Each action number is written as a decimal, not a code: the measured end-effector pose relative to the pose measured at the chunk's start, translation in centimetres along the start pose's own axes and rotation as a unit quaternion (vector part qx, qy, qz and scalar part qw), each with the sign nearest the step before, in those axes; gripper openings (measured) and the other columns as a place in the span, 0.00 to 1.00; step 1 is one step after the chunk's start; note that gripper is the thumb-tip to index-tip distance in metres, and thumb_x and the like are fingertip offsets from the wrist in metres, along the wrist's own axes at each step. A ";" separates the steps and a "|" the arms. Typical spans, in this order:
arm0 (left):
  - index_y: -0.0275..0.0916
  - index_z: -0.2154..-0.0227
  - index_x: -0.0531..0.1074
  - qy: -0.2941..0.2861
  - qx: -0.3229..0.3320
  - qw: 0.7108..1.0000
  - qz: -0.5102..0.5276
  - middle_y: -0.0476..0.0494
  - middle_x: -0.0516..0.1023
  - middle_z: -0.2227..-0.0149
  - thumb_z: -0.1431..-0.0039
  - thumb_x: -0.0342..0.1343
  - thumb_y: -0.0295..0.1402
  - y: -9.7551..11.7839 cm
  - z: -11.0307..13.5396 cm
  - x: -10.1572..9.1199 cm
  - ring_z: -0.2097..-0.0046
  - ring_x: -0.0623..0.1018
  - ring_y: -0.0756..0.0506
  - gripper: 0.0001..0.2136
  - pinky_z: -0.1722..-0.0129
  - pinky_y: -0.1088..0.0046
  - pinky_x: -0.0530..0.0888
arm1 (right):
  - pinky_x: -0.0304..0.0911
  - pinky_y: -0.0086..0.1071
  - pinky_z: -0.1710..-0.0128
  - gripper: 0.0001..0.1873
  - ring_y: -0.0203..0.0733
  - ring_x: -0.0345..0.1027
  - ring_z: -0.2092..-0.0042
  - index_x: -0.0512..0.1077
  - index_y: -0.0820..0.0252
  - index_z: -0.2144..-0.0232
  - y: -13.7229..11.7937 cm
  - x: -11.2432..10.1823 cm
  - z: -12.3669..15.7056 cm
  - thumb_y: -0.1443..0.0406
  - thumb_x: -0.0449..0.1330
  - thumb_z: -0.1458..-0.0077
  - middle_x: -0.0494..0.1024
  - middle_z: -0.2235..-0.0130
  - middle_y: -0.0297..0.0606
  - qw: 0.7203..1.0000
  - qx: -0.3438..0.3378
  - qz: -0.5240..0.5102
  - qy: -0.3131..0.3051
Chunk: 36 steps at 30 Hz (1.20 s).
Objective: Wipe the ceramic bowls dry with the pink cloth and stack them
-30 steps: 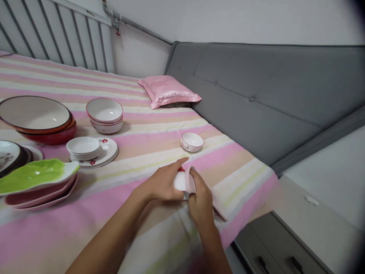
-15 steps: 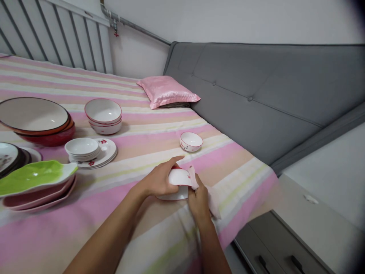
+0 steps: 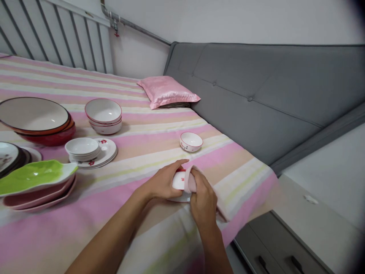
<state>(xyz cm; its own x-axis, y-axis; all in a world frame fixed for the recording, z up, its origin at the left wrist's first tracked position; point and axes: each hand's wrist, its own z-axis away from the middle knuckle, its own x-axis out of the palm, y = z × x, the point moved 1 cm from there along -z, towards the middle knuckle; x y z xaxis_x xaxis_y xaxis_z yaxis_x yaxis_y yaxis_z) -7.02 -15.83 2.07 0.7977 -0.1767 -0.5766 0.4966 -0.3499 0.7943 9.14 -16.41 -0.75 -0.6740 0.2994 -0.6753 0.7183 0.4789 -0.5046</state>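
Note:
My left hand (image 3: 165,180) grips a small white bowl (image 3: 178,180) with red marks, tilted on its side, thumb low and fingers over the top. Around the bowl's right side lies a pale pink cloth (image 3: 190,182), pinched in my right hand (image 3: 203,194); its tail hangs down beside the wrist. Another white dish (image 3: 184,197) shows partly beneath the held bowl, mostly hidden by my hands. Just beyond my fingers a white bowl (image 3: 191,142) with a red rim stands upright on the striped bedspread (image 3: 142,152).
At left are stacked red-rimmed bowls (image 3: 103,114), small white dishes on plates (image 3: 83,148), large bowls (image 3: 42,118) and a green leaf-shaped dish (image 3: 37,177) on pink dishes. A pink pillow (image 3: 168,91) lies by the grey headboard (image 3: 256,83). A bedside cabinet (image 3: 319,205) stands right.
My right hand and the cloth have moved up and over more of the held bowl's right side. My left hand has shifted slightly right with the bowl.

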 end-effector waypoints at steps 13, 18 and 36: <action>0.38 0.42 0.55 0.016 -0.039 0.997 0.072 0.40 0.72 0.54 0.61 0.52 0.28 -1.4 -0.4 0.1 0.55 0.72 0.41 0.36 0.55 0.62 0.69 | 0.67 0.36 0.58 0.34 0.47 0.73 0.55 0.66 0.57 0.44 3.8 2.0 -0.2 0.75 0.48 0.54 0.79 0.56 0.39 0.981 0.117 -0.136 -0.069; 0.38 0.44 0.59 0.054 -0.065 0.992 0.099 0.42 0.72 0.57 0.61 0.51 0.28 -2.0 -0.4 0.2 0.58 0.72 0.42 0.34 0.57 0.65 0.68 | 0.66 0.36 0.57 0.26 0.48 0.73 0.60 0.69 0.60 0.46 4.5 2.6 -0.4 0.69 0.50 0.48 0.80 0.65 0.41 0.977 0.137 -0.138 -0.082; 0.38 0.71 0.70 0.254 -0.257 0.871 0.332 0.47 0.72 0.72 0.58 0.50 0.35 -2.3 -1.3 1.5 0.70 0.72 0.44 0.11 0.73 0.71 0.66 | 0.55 0.38 0.41 0.31 0.49 0.60 0.40 0.71 0.62 0.52 2.3 0.8 -0.7 0.45 0.55 0.48 0.74 0.48 0.45 0.843 0.378 -0.377 0.062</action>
<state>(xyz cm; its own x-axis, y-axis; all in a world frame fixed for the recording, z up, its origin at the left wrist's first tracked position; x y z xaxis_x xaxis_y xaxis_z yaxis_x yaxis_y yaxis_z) -6.51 -14.13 -0.37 0.9508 0.2938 0.0982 -0.1491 0.1562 0.9764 10.15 -14.48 -2.04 -0.9674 0.2515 0.0292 -0.0504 -0.0781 -0.9957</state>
